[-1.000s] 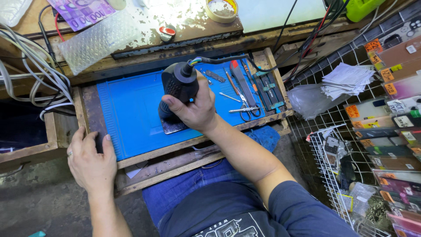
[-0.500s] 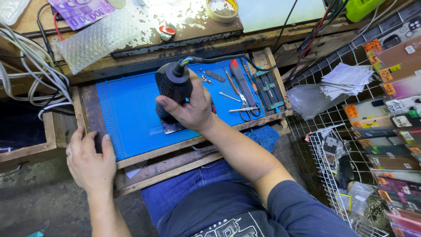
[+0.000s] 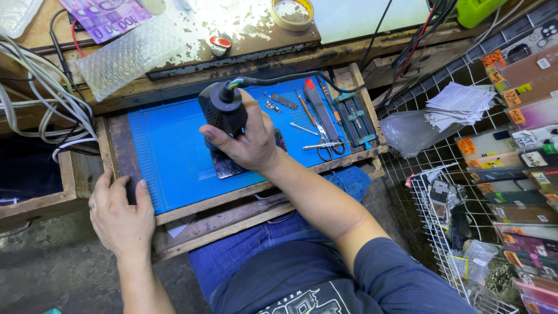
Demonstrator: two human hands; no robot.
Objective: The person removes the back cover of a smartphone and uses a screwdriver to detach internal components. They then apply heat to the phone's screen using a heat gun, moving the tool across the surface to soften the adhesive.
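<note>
On the blue mat (image 3: 174, 151), right hand (image 3: 247, 142) fingers grip a black tool (image 3: 221, 107), half-hiding a phone (image 3: 229, 166); left hand (image 3: 119, 212) fingers spread.

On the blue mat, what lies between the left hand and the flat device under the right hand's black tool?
In the head view, only bare blue mat lies between the left hand and the flat device; the right hand holds the black tool above it.

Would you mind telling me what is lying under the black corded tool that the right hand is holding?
Under the black corded tool, held by the right hand, a dark flat phone-like device lies on the blue work mat. The hand and tool cover its upper part, so the contact point is hidden.
</note>
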